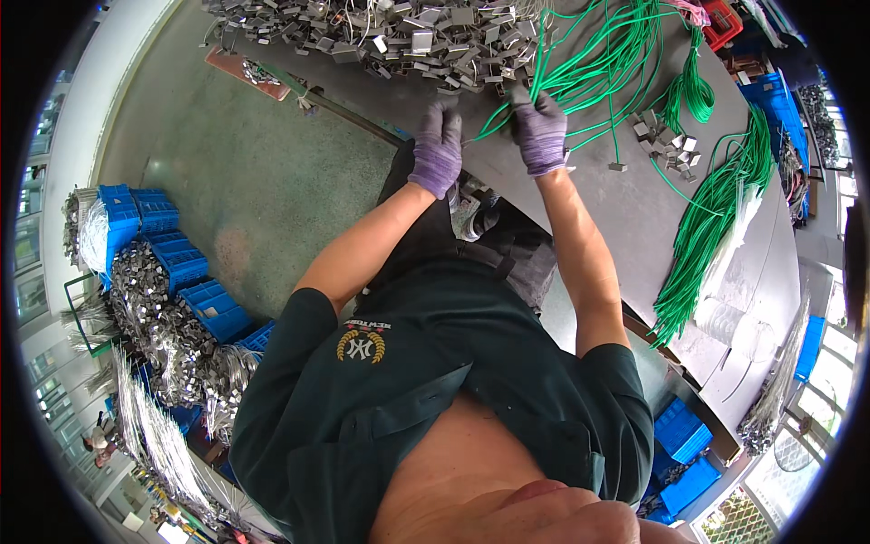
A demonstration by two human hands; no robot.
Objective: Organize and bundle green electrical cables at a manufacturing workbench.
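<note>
With the left hand (439,150) and right hand (541,136) curled, grip indeterminable, beside green wires (634,38) on the desk (634,227), wire handling appears underway; the next move likely requires a fingertip pinch.

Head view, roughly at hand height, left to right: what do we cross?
Stacked blue crates → gloved left hand → stretch of green wire → gloved right hand → cluster of small metal pieces → large green wire bundle.
</note>
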